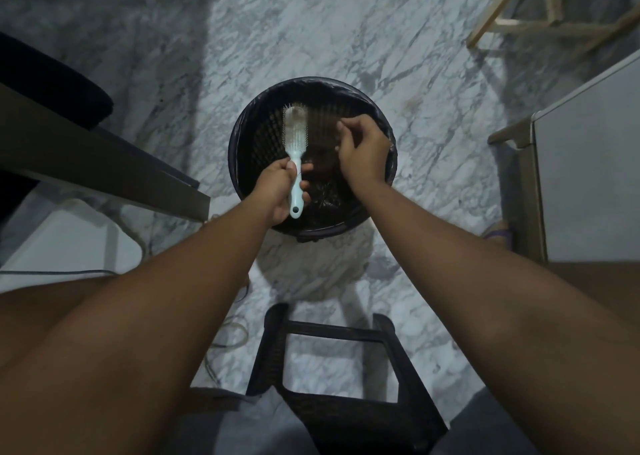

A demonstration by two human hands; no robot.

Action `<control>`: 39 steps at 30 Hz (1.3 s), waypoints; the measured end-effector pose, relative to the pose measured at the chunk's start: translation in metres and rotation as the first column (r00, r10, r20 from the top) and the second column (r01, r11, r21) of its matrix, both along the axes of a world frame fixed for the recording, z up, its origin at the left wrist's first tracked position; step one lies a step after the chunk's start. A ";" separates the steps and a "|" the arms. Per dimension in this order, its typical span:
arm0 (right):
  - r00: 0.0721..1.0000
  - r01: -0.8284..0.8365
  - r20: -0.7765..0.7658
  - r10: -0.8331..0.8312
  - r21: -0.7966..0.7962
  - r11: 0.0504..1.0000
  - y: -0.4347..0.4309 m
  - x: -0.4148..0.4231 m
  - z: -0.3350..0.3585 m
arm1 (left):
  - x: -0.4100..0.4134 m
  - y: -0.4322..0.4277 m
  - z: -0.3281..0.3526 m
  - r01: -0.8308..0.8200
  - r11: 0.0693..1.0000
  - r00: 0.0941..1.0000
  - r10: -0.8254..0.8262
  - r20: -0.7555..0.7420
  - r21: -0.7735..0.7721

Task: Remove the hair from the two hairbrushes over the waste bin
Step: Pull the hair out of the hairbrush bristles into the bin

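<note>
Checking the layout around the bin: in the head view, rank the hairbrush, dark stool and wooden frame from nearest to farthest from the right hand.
1. hairbrush, just left of the right hand.
2. dark stool, below, near the person.
3. wooden frame, upper right.

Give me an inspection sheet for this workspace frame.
Surface: marble floor, bare around the bin.
Job's things: pale hairbrush over the black waste bin, hair in its bristles; second brush not seen.
Clutter: nothing seen.
Hands: left hand shut on the brush handle; right hand pinched beside the bristles, strands too faint to confirm.
Cables: cable on the floor, lower left.
Surroundings: dark stool, wooden frame, cabinet.
</note>
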State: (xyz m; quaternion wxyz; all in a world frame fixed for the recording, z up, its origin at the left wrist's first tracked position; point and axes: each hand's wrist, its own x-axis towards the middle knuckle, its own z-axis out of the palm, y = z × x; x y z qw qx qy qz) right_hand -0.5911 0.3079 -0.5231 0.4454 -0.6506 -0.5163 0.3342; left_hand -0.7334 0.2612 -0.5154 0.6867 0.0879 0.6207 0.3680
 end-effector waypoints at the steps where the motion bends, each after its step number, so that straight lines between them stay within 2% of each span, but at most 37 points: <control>1: 1.000 0.028 -0.004 -0.027 0.022 0.999 0.000 0.002 -0.002 | -0.001 0.000 0.000 -0.004 1.000 1.000 0.004 -0.013 -0.005; 6: 0.974 0.224 -0.056 -0.220 0.089 0.971 0.003 0.007 0.002 | -0.003 0.001 0.001 -0.027 0.999 0.999 0.026 -0.018 -0.019; 10: 0.900 0.431 -0.129 -0.417 0.121 0.894 0.012 0.009 0.018 | -0.010 0.000 -0.001 -0.077 0.994 0.997 0.075 -0.030 -0.080; 12: 0.900 0.432 -0.105 -0.423 0.081 0.898 0.014 0.011 0.021 | -0.014 -0.003 -0.002 -0.031 0.995 0.999 0.028 -0.029 -0.096; 14: 0.979 0.203 0.040 -0.199 -0.133 0.970 0.014 0.012 0.021 | -0.017 -0.006 0.000 0.039 0.996 0.999 -0.038 0.012 -0.085; 15: 0.991 0.061 0.130 -0.022 -0.306 0.950 0.012 0.012 0.019 | -0.017 -0.007 0.001 0.078 0.995 0.997 -0.077 0.023 -0.069; 17: 0.922 -0.140 0.209 0.326 -0.604 0.784 0.006 0.009 0.017 | -0.015 -0.008 0.003 0.140 0.990 0.990 -0.139 0.020 -0.032; 18: 0.888 -0.197 0.195 0.415 -0.655 0.730 0.002 0.005 0.017 | -0.015 -0.008 0.003 0.160 0.987 0.987 -0.159 0.028 -0.019; 19: 0.872 -0.250 0.178 0.455 -0.639 0.728 -0.001 0.001 0.017 | -0.014 -0.008 0.004 0.176 0.984 0.983 -0.176 0.046 -0.011; 21: 0.885 -0.317 0.155 0.440 -0.491 0.811 -0.005 -0.005 0.015 | -0.013 -0.009 0.004 0.203 0.979 0.976 -0.202 0.079 0.000; 23: 0.912 -0.312 0.151 0.380 -0.345 0.885 -0.004 -0.009 0.013 | -0.013 -0.011 0.004 0.214 0.977 0.972 -0.213 0.097 0.000; 25: 0.934 -0.282 0.142 0.327 -0.269 0.921 -0.001 -0.013 0.013 | -0.015 -0.012 0.003 0.212 0.977 0.968 -0.211 0.133 0.003; 31: 0.960 -0.205 0.147 0.238 -0.206 0.957 0.011 -0.012 0.019 | -0.025 -0.011 -0.001 0.126 0.991 0.917 -0.131 0.376 0.037; 39: 0.965 -0.183 0.161 0.207 -0.150 0.972 0.022 -0.009 0.023 | -0.023 -0.018 -0.003 0.063 0.997 0.844 -0.078 0.531 0.047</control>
